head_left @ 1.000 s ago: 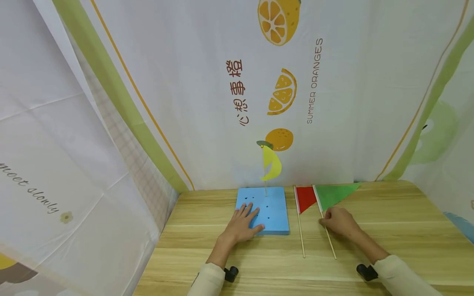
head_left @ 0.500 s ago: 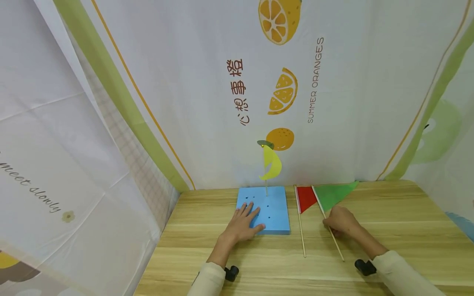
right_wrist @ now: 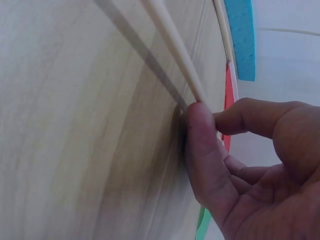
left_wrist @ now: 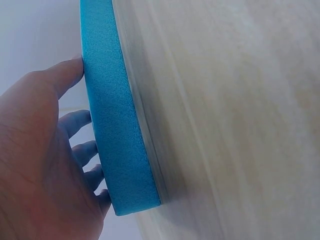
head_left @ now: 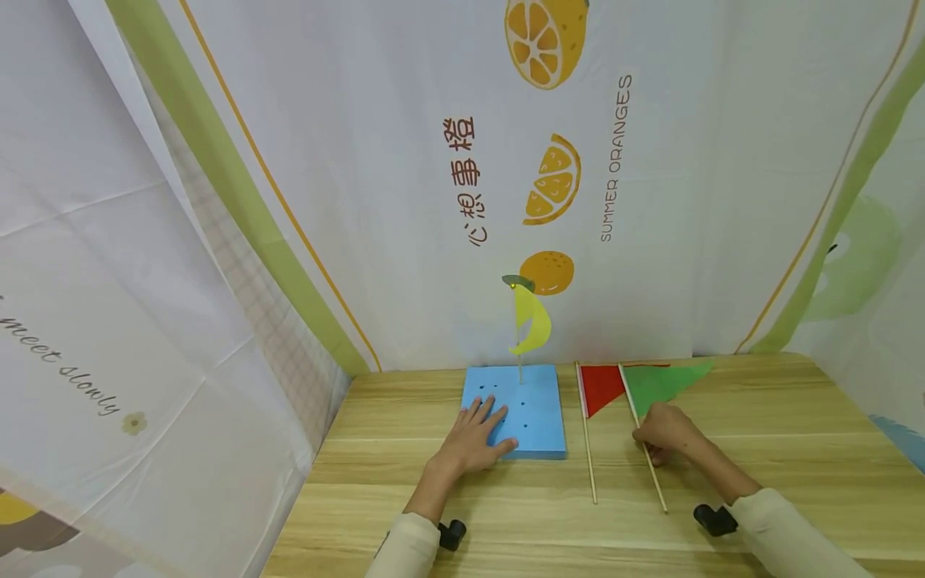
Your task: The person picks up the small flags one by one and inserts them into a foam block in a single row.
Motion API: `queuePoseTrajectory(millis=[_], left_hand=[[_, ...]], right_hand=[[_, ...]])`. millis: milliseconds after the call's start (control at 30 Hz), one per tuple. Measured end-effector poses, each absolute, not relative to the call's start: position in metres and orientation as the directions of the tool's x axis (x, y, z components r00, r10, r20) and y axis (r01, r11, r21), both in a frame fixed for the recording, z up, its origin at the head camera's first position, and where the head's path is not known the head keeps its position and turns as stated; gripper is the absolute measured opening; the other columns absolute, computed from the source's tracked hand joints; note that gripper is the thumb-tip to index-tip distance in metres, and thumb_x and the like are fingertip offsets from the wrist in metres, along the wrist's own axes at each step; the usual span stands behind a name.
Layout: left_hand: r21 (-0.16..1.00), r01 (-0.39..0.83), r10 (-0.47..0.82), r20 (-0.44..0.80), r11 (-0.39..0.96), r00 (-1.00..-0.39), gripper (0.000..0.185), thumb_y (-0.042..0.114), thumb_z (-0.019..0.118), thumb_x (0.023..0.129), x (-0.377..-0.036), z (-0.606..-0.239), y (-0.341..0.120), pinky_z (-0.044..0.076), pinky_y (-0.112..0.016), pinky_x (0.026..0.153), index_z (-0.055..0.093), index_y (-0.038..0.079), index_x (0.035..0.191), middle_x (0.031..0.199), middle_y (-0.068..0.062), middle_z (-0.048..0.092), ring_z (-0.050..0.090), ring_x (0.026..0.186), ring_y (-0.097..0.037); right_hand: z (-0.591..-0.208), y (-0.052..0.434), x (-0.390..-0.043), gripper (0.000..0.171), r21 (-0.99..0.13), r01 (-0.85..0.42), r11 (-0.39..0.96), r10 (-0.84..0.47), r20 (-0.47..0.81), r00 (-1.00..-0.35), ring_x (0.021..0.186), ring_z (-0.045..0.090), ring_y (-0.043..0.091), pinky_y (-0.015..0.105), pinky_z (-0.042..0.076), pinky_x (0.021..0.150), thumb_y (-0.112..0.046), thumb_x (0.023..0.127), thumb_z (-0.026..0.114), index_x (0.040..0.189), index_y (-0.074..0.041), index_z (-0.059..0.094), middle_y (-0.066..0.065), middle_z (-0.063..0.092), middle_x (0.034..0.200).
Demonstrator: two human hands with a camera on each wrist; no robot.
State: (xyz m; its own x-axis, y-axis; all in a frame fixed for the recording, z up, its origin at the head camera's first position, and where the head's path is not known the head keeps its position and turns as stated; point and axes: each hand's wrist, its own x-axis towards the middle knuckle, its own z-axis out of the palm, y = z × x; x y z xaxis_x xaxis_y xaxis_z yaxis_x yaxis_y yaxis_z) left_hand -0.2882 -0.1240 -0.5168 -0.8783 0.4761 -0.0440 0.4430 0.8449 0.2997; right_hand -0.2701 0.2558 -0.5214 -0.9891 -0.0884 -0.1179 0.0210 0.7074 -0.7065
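Observation:
My left hand point(head_left: 470, 441) rests with spread fingers on a blue foam block point(head_left: 542, 437) dotted with small holes. In the left wrist view its fingertips touch the top of the block point(left_wrist: 117, 125). A yellow flag point(head_left: 538, 321) stands upright on a thin stick in the block's far part. My right hand point(head_left: 668, 433) pinches the wooden stick of a green flag point(head_left: 654, 385) between thumb and finger. The right wrist view shows that stick point(right_wrist: 175, 45) raised a little off the table, its shadow beside it. A red flag point(head_left: 600, 389) lies between the block and the green flag.
The wood-grain table point(head_left: 390, 417) ends at a white printed curtain point(head_left: 405, 241) behind and at the left. Black devices point(head_left: 715, 520) sit at both wrists. The green flag's cloth overlaps the line of the red flag's tip.
My right hand has shifted slightly right with the green flag, and the stick's lower end has swung right and toward me. The left hand has stayed on the block.

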Motion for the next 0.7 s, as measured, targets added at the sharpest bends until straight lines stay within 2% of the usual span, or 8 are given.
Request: queuePoseTrajectory(millis=[300, 700], left_hand=[[0.314, 0.444, 0.478, -0.038, 0.839, -0.878, 0.073, 0.055, 0.055, 0.108, -0.287, -0.516, -0.124, 0.018, -0.06, 0.135, 0.037, 0.016, 0.168, 0.178, -0.014, 0.024, 0.018, 0.166, -0.04], [0.308, 0.451, 0.481, -0.023, 0.838, -0.877, 0.074, 0.054, 0.056, 0.107, -0.286, -0.517, -0.124, 0.02, -0.06, 0.134, 0.039, 0.015, 0.167, 0.177, -0.015, 0.025, 0.019, 0.165, -0.041]], right_hand=[[-0.52, 0.256, -0.27, 0.026, -0.73, 0.054, 0.681, -0.081, -0.149, -0.985, 0.041, 0.061, 0.011, 0.027, 0.057, 0.046, -0.001, 0.083, 0.063, 0.057, -0.002, 0.063, 0.004, 0.061, 0.051], [-0.511, 0.253, -0.269, 0.029, -0.707, -0.017, 0.707, -0.09, -0.066, -0.994, 0.041, 0.064, 0.012, 0.029, 0.057, 0.047, -0.002, 0.087, 0.062, 0.058, -0.003, 0.061, 0.004, 0.062, 0.051]])
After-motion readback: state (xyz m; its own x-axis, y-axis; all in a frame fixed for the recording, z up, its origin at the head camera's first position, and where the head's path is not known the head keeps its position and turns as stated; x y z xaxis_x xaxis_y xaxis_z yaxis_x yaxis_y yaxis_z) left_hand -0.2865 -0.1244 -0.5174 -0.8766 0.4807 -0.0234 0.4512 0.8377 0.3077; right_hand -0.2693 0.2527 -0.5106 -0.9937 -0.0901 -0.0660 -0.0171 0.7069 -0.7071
